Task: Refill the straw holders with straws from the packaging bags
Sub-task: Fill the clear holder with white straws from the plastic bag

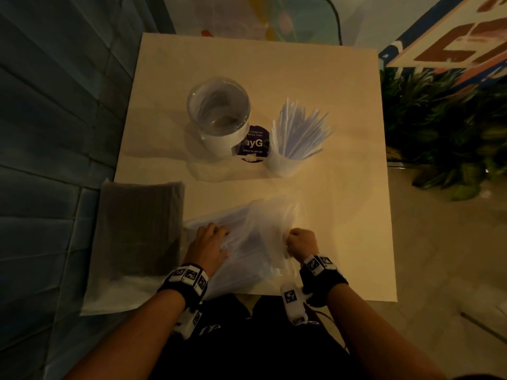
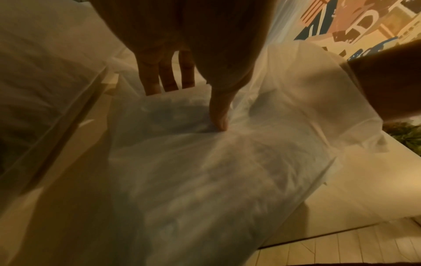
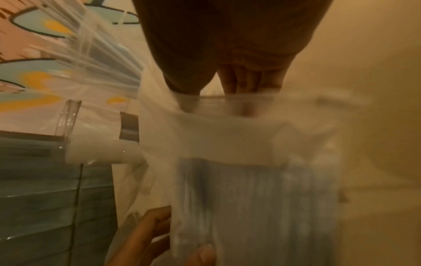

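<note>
A translucent bag of pale blue straws (image 1: 255,237) lies at the near edge of the table (image 1: 274,72). My left hand (image 1: 211,242) grips its left side, and the thumb (image 2: 218,118) digs into the plastic (image 2: 227,180). My right hand (image 1: 300,241) is curled tight, pinching the bag's loose plastic (image 3: 227,136) at the right. Bluish straws (image 3: 250,207) show through the bag, blurred. Farther back stand a clear holder (image 1: 218,105) on a white base with almost nothing in it, and a second holder (image 1: 285,160) with wrapped straws (image 1: 301,130) fanned out.
A second bag of dark straws (image 1: 140,229) lies at the table's left, overhanging the near-left corner. A purple round sticker (image 1: 253,145) sits between the holders. Blue panelling (image 1: 55,105) runs along the left, and plants (image 1: 439,133) stand to the right.
</note>
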Demonstrator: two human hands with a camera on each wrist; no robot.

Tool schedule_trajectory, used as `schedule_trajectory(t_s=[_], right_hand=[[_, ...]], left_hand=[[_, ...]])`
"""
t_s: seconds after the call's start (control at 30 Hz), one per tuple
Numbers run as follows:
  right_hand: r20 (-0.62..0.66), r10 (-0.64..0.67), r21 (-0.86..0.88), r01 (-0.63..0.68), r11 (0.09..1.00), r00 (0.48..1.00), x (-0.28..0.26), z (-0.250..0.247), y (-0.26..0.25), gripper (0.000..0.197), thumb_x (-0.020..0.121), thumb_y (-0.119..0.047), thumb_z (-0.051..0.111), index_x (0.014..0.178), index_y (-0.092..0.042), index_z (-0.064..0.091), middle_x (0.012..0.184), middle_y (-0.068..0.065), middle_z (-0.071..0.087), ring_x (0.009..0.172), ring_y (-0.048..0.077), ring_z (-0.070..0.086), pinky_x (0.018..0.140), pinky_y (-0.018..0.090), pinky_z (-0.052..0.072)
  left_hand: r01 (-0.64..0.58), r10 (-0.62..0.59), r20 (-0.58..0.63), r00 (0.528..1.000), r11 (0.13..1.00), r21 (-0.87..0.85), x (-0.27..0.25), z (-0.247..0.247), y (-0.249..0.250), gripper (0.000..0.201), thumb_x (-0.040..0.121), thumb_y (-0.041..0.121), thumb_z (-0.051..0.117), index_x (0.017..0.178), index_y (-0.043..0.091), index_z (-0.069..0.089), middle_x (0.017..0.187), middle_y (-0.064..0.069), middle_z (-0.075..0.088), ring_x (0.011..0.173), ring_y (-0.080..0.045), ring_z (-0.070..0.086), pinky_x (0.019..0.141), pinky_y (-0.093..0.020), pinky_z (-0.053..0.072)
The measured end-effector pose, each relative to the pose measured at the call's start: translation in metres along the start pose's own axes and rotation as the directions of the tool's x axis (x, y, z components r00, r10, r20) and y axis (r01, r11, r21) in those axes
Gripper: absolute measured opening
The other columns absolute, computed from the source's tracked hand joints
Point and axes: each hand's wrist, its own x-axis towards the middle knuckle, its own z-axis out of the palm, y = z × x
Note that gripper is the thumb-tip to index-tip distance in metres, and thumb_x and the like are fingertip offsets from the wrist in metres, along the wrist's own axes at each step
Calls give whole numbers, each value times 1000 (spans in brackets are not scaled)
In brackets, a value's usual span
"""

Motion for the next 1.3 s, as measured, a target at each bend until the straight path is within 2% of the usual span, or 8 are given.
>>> schedule_trajectory(t_s=[0.2, 0.3, 0.47, 0.67, 0.8, 0.9, 1.13, 1.3], right_hand=[[21, -11, 84, 10, 996, 1000, 15, 14, -31, 29, 95, -23, 61, 108, 1, 70, 111, 17, 68, 100, 23, 59, 74, 32, 37], [-30, -31, 143, 35, 989, 999, 15, 12, -39, 29, 98, -19, 55, 106, 6, 69, 105, 16, 67, 107, 25, 60, 71, 31, 33], [-201, -18, 397, 98, 913, 979, 9, 7, -40, 14, 90, -10, 57, 79, -10, 67, 80, 10, 66, 84, 27, 59, 70, 37, 42], [-106, -54, 419, 94, 903, 993, 12, 17, -27, 40, 75, -24, 58, 109, -8, 70, 105, 13, 72, 98, 33, 67, 88, 53, 55], [-67, 5, 448, 25, 894, 998, -1, 7, -33, 13, 86, -11, 63, 86, -3, 73, 91, 14, 72, 87, 33, 67, 75, 41, 55], [-40, 13, 427, 5, 904, 999, -4, -1, -31, 25, 96, -15, 57, 94, 6, 71, 90, 15, 66, 75, 26, 60, 62, 26, 47], [68, 48, 508, -76, 858, 997, -9, -10, -32, 19, 91, -13, 66, 96, 5, 69, 86, 14, 69, 71, 24, 63, 49, 24, 51], [62, 13, 377, -36, 925, 998, 29, 11, -13, 21, 81, -28, 65, 84, -8, 72, 92, 19, 72, 92, 44, 67, 79, 60, 55]], left_hand=[[-32, 32, 7, 999, 999, 4, -1, -1, -1, 50, 86, 28, 65, 132, 26, 47, 129, -3, 41, 116, -29, 41, 89, -44, 47], [-25, 25, -11, 1000, 1000, -11, 0, -1, -4, 50, 84, 27, 67, 130, 28, 48, 127, -2, 43, 115, -29, 42, 90, -43, 47], [-16, 16, -22, 1000, 1000, -4, 1, -2, -3, 47, 85, 27, 68, 129, 27, 49, 127, -2, 44, 115, -29, 43, 89, -43, 47], [-41, 41, -38, 998, 999, 8, -2, -1, -4, 44, 87, 31, 67, 128, 26, 50, 128, -2, 44, 114, -30, 44, 89, -43, 47], [-46, 46, -29, 999, 999, 2, 0, -3, -3, 48, 86, 34, 68, 129, 26, 49, 130, -3, 44, 115, -29, 43, 91, -43, 47], [-24, 24, -22, 999, 1000, 12, -1, -1, -3, 48, 87, 35, 67, 130, 25, 49, 131, -3, 43, 116, -29, 43, 91, -44, 47], [10, -11, -35, 999, 1000, -5, -3, -1, 2, 49, 87, 33, 65, 132, 26, 48, 131, -3, 42, 117, -28, 42, 88, -41, 45], [-4, 4, -39, 999, 1000, -20, -5, 0, 1, 48, 89, 37, 65, 132, 25, 48, 131, -3, 42, 117, -28, 42, 89, -41, 45]])
